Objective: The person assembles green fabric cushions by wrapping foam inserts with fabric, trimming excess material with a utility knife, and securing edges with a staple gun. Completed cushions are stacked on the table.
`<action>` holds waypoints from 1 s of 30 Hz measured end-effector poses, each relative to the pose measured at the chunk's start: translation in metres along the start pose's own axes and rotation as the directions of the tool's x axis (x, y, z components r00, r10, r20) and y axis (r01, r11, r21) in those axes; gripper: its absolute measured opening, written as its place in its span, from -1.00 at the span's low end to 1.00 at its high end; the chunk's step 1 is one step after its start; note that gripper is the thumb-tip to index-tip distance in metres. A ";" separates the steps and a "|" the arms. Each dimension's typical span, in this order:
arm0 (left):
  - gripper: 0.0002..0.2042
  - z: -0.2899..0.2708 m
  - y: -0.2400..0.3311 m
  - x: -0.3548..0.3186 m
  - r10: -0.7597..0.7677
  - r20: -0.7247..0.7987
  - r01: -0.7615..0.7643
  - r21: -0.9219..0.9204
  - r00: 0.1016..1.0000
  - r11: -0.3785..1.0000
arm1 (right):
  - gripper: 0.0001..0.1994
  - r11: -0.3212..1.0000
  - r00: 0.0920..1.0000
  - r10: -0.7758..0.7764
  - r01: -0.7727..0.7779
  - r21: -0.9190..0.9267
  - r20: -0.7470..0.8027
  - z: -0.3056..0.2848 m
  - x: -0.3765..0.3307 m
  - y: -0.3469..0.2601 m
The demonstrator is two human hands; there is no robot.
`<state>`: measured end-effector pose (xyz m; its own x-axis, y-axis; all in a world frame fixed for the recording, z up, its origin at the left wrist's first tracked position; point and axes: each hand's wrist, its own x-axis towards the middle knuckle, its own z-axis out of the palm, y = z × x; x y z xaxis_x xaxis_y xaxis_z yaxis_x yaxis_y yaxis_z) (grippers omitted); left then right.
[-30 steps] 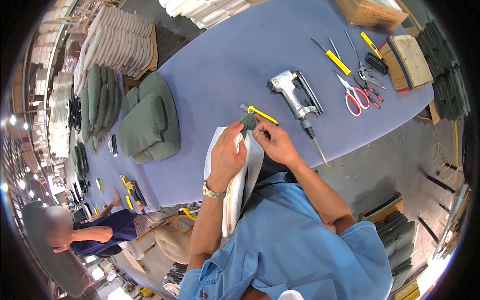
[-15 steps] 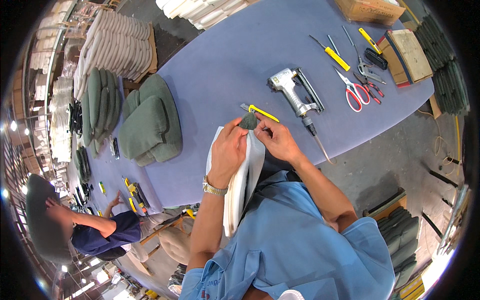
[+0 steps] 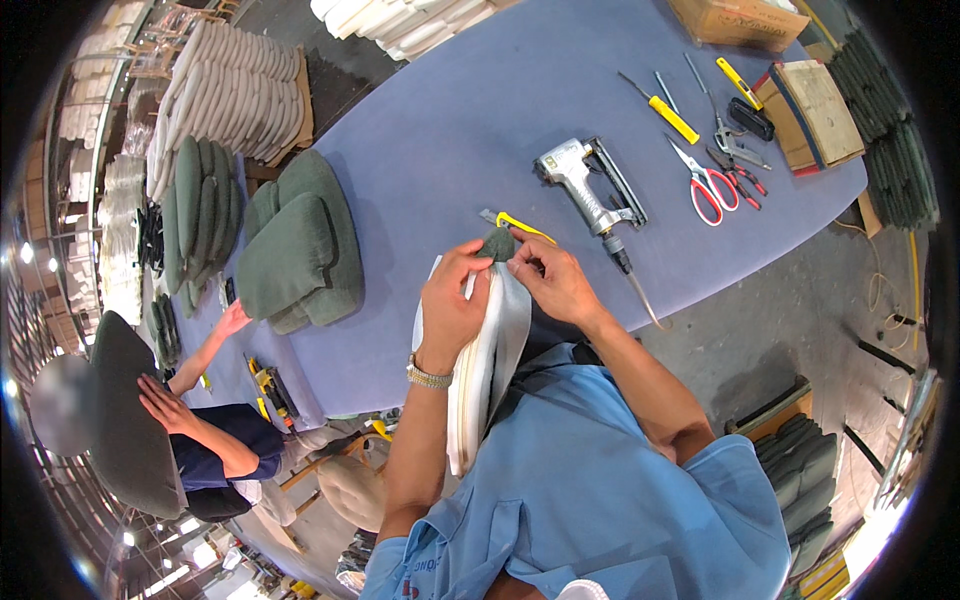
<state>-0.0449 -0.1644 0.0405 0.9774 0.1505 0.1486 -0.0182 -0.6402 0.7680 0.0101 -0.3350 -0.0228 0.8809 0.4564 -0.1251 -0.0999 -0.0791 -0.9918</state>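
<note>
Upright against my body stands a white-sided padded piece [image 3: 478, 375] with dark green fabric [image 3: 497, 243] at its top end. My left hand [image 3: 452, 305] is closed on the left side of that fabric, thumb and fingers pinching its edge. From the right, my right hand [image 3: 553, 283] pinches the same fabric's other edge. A yellow utility knife [image 3: 522, 227] lies on the blue-grey table [image 3: 440, 130] just beyond my fingertips. Further right rests a silver pneumatic staple gun [image 3: 580, 180] with its hose attached.
Green cushions [image 3: 300, 245] are piled on the table's left. Red-handled scissors [image 3: 708, 190], pliers [image 3: 740, 180], a yellow-handled awl [image 3: 673, 118] and a wooden box [image 3: 815, 110] lie at the right. At far left a co-worker holds a dark cushion [image 3: 125, 410], one hand [image 3: 233, 318] by the pile.
My hands stay nearly in place, still pinching the fabric. The co-worker has swung the dark cushion to the right and stretched one hand out to the green cushion pile.
</note>
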 end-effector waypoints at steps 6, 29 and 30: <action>-0.84 -0.010 0.006 0.005 0.228 0.222 -0.295 0.349 0.948 0.890 | -0.83 1.000 1.000 -0.017 0.016 -0.025 -0.024 -0.001 -0.001 0.003; -0.90 0.026 -0.007 -0.012 0.013 -0.135 -0.023 -0.073 0.991 0.997 | -0.73 0.759 0.887 -0.110 -0.216 -0.614 -0.448 -0.242 0.132 0.075; -0.91 0.026 -0.009 -0.012 -0.001 -0.139 -0.010 -0.077 0.990 0.997 | -0.73 0.811 0.931 -0.070 -0.155 -0.564 -0.358 -0.226 0.127 0.069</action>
<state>-0.0514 -0.1799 0.0154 0.9386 0.2543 0.2330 -0.0440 -0.5816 0.8123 0.2198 -0.4824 -0.1013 0.9928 0.1138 -0.0380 0.0432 -0.6352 -0.7711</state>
